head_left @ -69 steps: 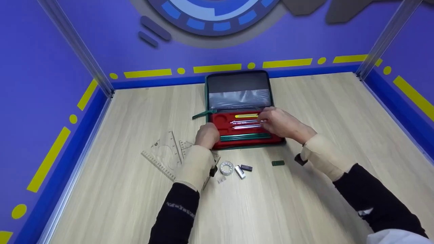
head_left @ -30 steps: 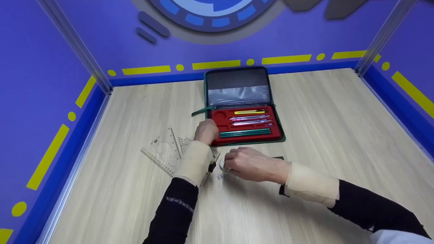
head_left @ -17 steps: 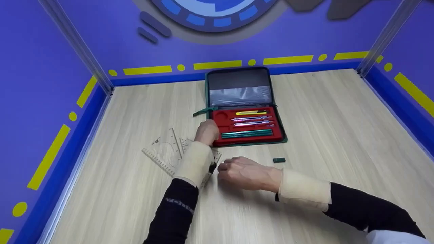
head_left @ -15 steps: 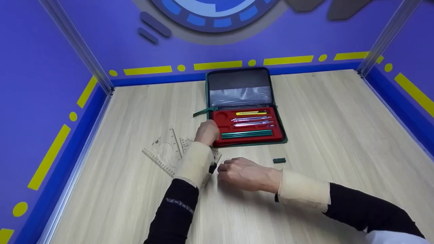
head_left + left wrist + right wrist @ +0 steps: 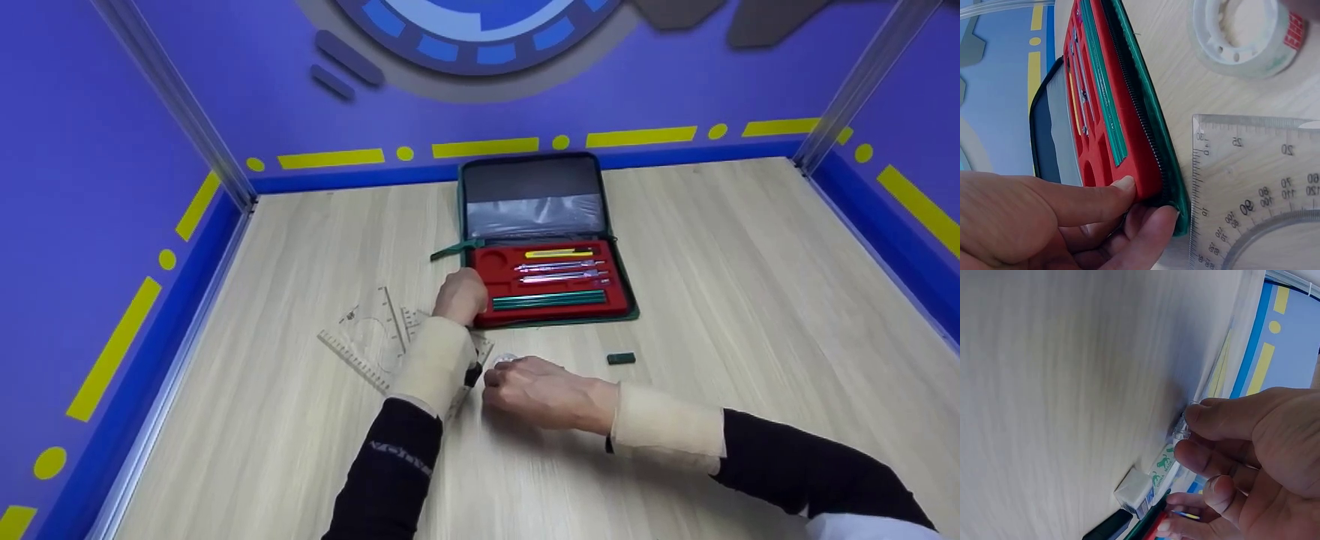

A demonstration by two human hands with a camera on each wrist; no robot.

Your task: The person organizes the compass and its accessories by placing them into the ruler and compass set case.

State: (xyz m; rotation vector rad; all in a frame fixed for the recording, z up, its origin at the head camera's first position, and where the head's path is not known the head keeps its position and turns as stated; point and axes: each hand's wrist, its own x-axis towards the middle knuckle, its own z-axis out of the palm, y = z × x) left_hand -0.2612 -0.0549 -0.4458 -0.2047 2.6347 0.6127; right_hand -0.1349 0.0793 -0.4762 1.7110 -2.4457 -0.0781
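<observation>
In the head view my left hand [image 5: 461,294] holds the near left corner of the open green zip case. The left wrist view shows its thumb on the red tray [image 5: 1143,177] and fingers at the green cover's edge [image 5: 1180,216]. My right hand [image 5: 540,394] is low over the table before the case. Its thumb and forefinger pinch a small clear plastic piece [image 5: 1183,430], whose kind I cannot tell. Just behind that hand lies a roll of clear tape [image 5: 504,359], partly hidden. A whitish block [image 5: 1133,490] sits near the fingers in the right wrist view.
The tray holds a yellow cutter [image 5: 559,254], silvery compass-like tools [image 5: 562,278] and green pencils [image 5: 549,300]. Clear set squares [image 5: 367,337] lie left, partly under the left forearm, with a protractor-marked ruler [image 5: 1252,185]. A dark green box [image 5: 621,358] lies right.
My right hand has come from the tray's right side down to the small items in front, then drawn slightly nearer, and now pinches the clear piece. My left hand has stayed at the case corner.
</observation>
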